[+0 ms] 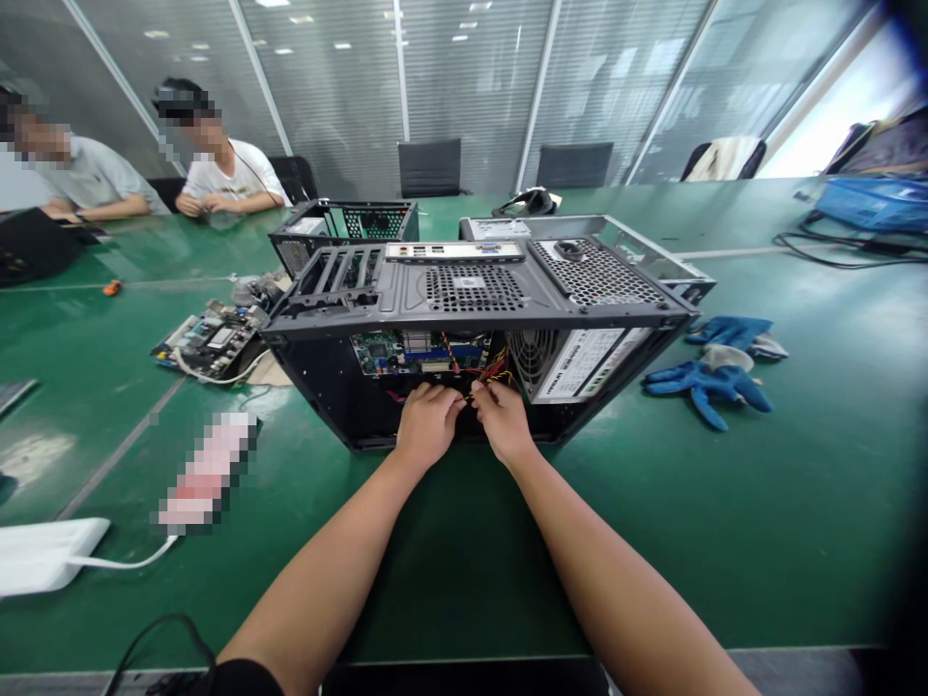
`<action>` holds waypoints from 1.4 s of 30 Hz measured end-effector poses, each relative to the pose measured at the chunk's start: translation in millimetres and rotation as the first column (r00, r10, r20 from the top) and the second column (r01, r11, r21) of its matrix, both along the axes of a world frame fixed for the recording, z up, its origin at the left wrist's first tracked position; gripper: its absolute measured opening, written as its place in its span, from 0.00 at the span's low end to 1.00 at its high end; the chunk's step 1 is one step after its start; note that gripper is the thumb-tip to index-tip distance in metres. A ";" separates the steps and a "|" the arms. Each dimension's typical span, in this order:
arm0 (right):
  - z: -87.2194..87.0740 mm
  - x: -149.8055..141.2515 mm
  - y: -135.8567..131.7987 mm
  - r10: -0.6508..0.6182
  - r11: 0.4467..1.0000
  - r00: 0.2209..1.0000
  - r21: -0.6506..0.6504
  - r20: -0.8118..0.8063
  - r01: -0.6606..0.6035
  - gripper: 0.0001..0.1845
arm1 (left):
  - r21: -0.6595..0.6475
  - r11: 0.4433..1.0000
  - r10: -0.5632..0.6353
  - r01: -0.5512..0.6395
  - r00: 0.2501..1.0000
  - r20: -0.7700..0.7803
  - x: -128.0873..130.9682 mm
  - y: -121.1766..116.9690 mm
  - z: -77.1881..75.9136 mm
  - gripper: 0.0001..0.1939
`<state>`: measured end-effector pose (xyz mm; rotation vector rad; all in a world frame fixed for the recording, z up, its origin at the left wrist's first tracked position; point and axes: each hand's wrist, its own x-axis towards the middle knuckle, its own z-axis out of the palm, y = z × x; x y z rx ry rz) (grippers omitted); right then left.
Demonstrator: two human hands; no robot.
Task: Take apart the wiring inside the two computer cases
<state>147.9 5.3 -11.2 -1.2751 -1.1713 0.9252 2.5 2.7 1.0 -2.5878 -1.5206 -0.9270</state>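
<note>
A black computer case [478,290] lies on its side on the green table [761,503], open toward me. Inside I see a green motherboard [395,351], a bundle of red, yellow and black wires [491,370] and a power supply with a fan [572,362]. My left hand [427,423] and my right hand [502,418] reach into the opening side by side, fingers curled and pinched together at the wire bundle. What exactly the fingertips hold is hidden.
Blue work gloves [714,367] lie right of the case. A loose circuit board [210,338] and a second open case [348,227] sit left and behind. A white box with a cable [43,553] is near left. Two people sit at the far left.
</note>
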 end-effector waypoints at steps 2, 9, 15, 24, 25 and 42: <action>0.3 -0.3 -0.2 -0.016 1.000 1.000 0.004 0.005 0.016 0.26 | 0.002 1.000 0.002 -0.002 1.000 -0.010 0.0 0.2 -0.3 0.08; 2.0 -0.3 -0.7 -0.022 1.000 1.000 -0.003 0.012 0.022 0.25 | 0.001 1.000 0.002 -0.002 1.000 -0.013 0.0 -1.0 1.3 0.09; 2.2 -0.2 0.3 -0.025 1.000 1.000 -0.006 0.008 0.026 0.24 | -0.005 1.000 0.000 0.000 0.999 0.036 -0.4 -1.2 1.2 0.06; 1.0 -0.2 0.3 -0.028 1.000 1.000 0.001 0.009 0.028 0.24 | 0.003 1.000 0.006 -0.006 1.000 0.004 0.5 -1.3 1.1 0.07; 1.2 -0.1 0.2 -0.025 1.000 1.000 0.002 0.007 0.025 0.24 | 0.006 1.000 0.009 -0.009 1.000 -0.001 0.7 -1.4 1.2 0.07; 1.6 1.1 -0.3 -0.013 1.000 0.999 0.012 0.030 0.012 0.24 | -0.019 1.000 0.017 -0.018 0.998 -0.057 1.3 -0.1 0.4 0.07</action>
